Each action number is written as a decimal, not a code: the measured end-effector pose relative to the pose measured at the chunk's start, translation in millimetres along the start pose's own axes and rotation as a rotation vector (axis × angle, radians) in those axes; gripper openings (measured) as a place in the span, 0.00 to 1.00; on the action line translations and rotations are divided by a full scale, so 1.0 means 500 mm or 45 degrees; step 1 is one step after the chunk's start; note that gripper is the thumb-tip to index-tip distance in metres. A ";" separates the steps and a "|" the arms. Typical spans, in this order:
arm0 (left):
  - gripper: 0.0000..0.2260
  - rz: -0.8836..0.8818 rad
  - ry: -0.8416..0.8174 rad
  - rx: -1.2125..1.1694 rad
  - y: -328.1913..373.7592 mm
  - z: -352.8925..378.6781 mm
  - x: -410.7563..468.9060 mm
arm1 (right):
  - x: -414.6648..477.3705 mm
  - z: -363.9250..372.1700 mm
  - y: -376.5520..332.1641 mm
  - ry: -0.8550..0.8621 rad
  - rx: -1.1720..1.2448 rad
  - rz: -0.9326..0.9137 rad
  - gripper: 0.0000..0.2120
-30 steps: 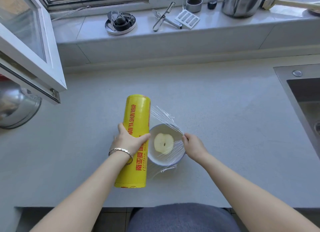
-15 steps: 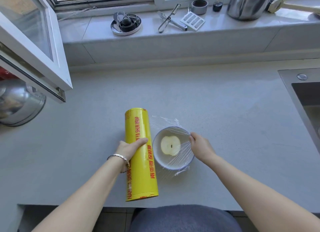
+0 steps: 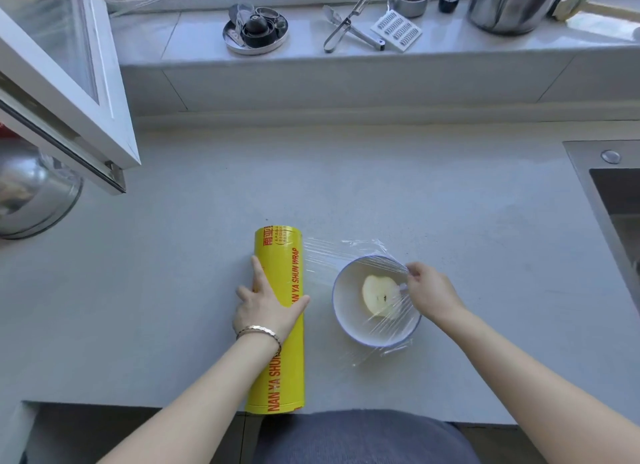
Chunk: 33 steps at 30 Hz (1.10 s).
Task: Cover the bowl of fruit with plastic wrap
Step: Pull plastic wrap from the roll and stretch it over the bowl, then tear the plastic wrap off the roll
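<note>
A white bowl (image 3: 348,320) with a blue rim sits on the grey counter and holds a pale half of fruit (image 3: 377,292). A yellow roll of plastic wrap (image 3: 284,256) lies to its left, its near end at the counter edge. My left hand (image 3: 266,306) rests flat on the roll, holding it down. A clear sheet of plastic wrap (image 3: 332,252) stretches from the roll across the bowl. My right hand (image 3: 427,290) pinches the sheet's free edge at the bowl's right rim.
A steel sink (image 3: 616,200) is set into the counter at the right. An open window sash (image 3: 65,83) juts in at the left above a metal pot (image 3: 31,197). The ledge behind carries a tin of small parts (image 3: 256,29), a peeler (image 3: 346,22) and a kettle (image 3: 512,3).
The roll has moved left, away from the bowl, so more film is drawn out. My left hand now lies flatter on the roll. My right hand still holds the film at the rim.
</note>
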<state>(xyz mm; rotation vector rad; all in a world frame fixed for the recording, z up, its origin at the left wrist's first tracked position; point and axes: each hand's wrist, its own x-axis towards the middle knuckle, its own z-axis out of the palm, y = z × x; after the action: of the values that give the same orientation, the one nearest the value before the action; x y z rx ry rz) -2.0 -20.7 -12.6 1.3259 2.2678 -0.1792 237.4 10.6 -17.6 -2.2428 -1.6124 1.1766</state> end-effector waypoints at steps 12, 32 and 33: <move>0.32 0.741 0.091 0.463 0.058 -0.056 0.108 | 0.143 0.127 -0.230 -0.520 -0.544 -0.297 0.20; 0.11 0.987 0.152 0.110 0.102 -0.045 0.198 | 0.128 0.138 -0.223 -0.153 -0.645 -0.463 0.15; 0.11 0.993 0.160 0.109 0.100 -0.044 0.200 | 0.128 0.139 -0.225 -0.172 -0.612 -0.425 0.15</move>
<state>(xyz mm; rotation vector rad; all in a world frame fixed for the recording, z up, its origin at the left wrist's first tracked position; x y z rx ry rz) -7.3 90.9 -35.4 2.1986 1.6800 0.0845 115.5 90.1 -38.8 -2.0363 -2.4254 0.9436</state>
